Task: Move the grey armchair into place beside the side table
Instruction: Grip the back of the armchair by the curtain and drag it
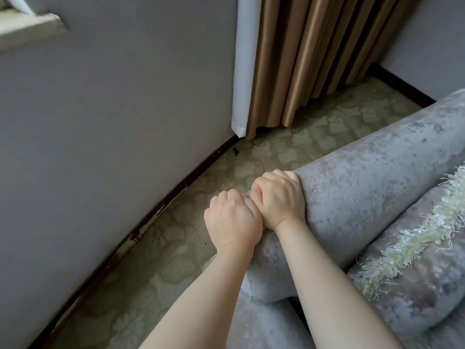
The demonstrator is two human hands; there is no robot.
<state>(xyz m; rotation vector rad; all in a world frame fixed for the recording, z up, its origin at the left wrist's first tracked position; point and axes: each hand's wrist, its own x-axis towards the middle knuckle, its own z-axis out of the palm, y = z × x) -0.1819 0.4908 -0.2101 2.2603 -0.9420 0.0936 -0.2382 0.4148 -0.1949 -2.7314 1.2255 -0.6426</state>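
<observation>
The grey armchair point(372, 172) fills the right side of the head view, its rounded velvet armrest running from the centre up to the right edge. My left hand point(232, 220) and my right hand point(280, 200) sit side by side on the near end of that armrest, fingers curled over its outer edge and gripping it. A grey cushion with a pale fringed trim point(415, 250) lies on the seat to the right. No side table is in view.
A grey wall point(113, 122) with a dark skirting board point(141, 222) stands close on the left. Patterned green carpet point(196, 187) lies between wall and chair. Brown curtains point(314, 59) and a white curtain edge point(242, 71) hang at the back.
</observation>
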